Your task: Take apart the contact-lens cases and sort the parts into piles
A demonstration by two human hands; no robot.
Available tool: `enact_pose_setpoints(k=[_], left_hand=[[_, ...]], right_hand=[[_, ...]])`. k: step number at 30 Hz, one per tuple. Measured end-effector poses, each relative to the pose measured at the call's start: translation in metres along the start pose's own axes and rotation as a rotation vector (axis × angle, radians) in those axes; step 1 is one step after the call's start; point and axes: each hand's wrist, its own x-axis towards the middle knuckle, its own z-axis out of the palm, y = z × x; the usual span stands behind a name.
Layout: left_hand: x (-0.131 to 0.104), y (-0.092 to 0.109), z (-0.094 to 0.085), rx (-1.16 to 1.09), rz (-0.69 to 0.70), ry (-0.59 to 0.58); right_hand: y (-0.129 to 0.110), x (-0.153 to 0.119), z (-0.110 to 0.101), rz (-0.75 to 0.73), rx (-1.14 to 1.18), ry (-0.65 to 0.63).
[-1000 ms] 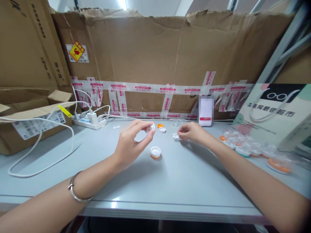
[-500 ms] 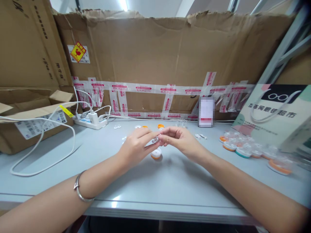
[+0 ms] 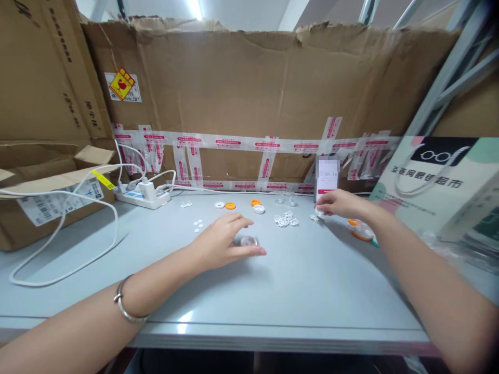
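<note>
My left hand (image 3: 224, 240) is over the middle of the table, thumb and fingers spread apart. Between them, low near the tabletop, is a small round translucent piece (image 3: 248, 240), partly covered and blurred; I cannot tell whether the hand touches it. My right hand (image 3: 340, 203) reaches to the back right, in front of the phone, its fingertips pinched at a small white plastic piece (image 3: 318, 213). Another small white piece (image 3: 314, 218) lies just beside those fingertips. Left of it sits a pile of white openwork plastic parts (image 3: 286, 219).
White and orange rings (image 3: 230, 206) lie at the back, with clear pieces (image 3: 286, 198) further right. Small white discs (image 3: 198, 226) are left of my left hand. A phone (image 3: 326, 176) leans upright against the cardboard. A power strip (image 3: 142, 197) and white cable (image 3: 117, 228) occupy the left.
My hands, together before over a small clear-and-metallic-looking part, have separated. The right hand moved right and back to the small white pieces; the left fingers spread and came lower.
</note>
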Motion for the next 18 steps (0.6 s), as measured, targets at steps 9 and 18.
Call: enact_pose_setpoints(k=[9, 18], left_hand=[[-0.002, -0.009, 0.001, -0.121, -0.121, -0.197], [0.002, -0.015, 0.01, -0.168, -0.161, -0.184]], right_hand=[[0.002, -0.002, -0.002, 0.137, -0.17, 0.04], [-0.1, -0.054, 0.066, -0.432, 0.305, -0.105]])
